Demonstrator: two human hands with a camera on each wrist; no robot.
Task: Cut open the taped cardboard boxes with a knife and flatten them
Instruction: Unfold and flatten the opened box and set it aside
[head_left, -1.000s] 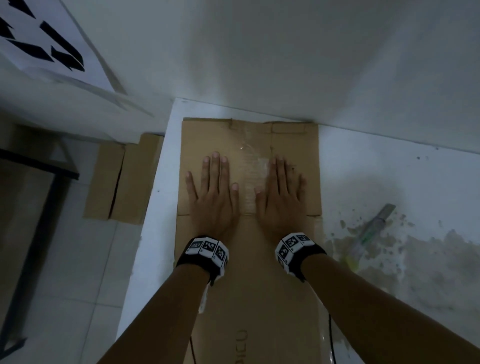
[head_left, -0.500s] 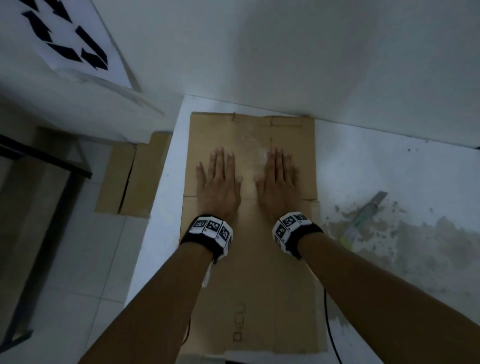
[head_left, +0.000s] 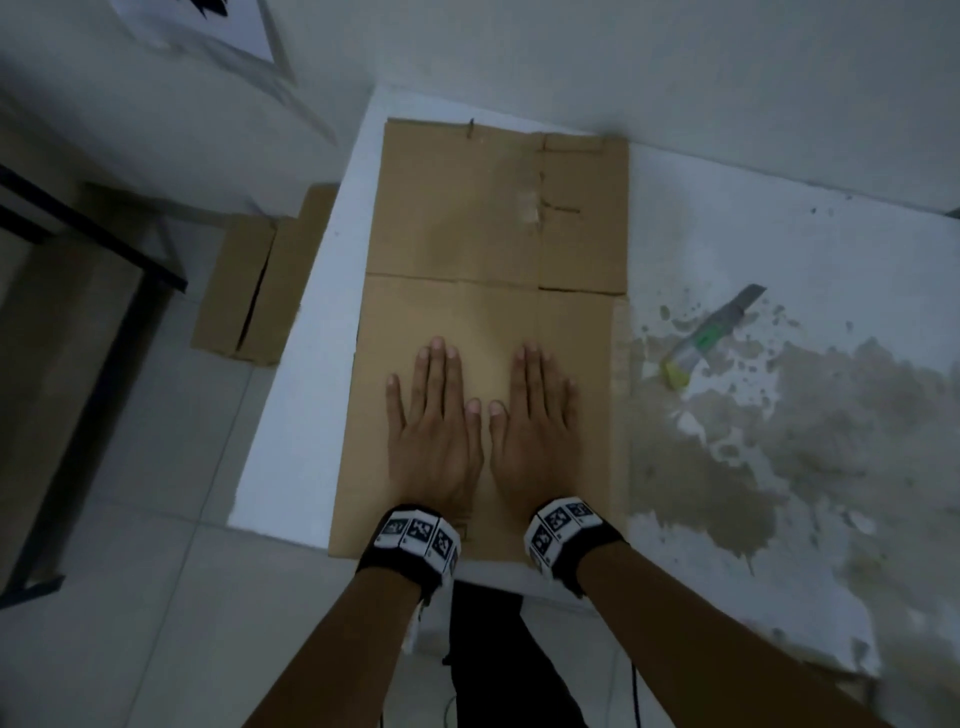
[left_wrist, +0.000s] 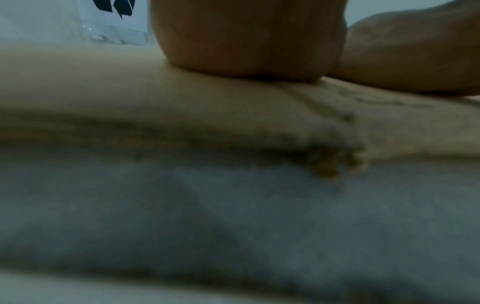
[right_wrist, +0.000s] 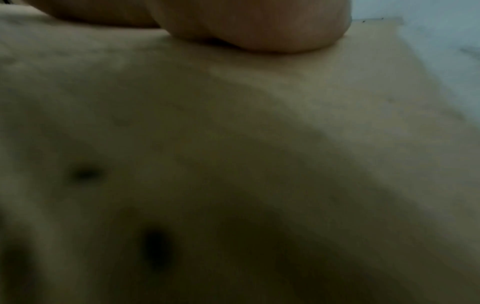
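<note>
both palms had slid down the flattened box (head_left: 457, 249) from its upper half to the lower centre of the frame, so pressing looked nearly finished. it lay flat on the white table (head_left: 779, 234). left hand (head_left: 434, 431) and right hand (head_left: 535, 426) pressed flat, fingers straight, gripping nothing. the knife (head_left: 711, 338) lay apart at right.

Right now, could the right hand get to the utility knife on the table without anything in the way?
Probably yes. The right hand lies flat on the flattened cardboard box, holding nothing, and the utility knife rests to its right on the stained table with only bare surface between them.
</note>
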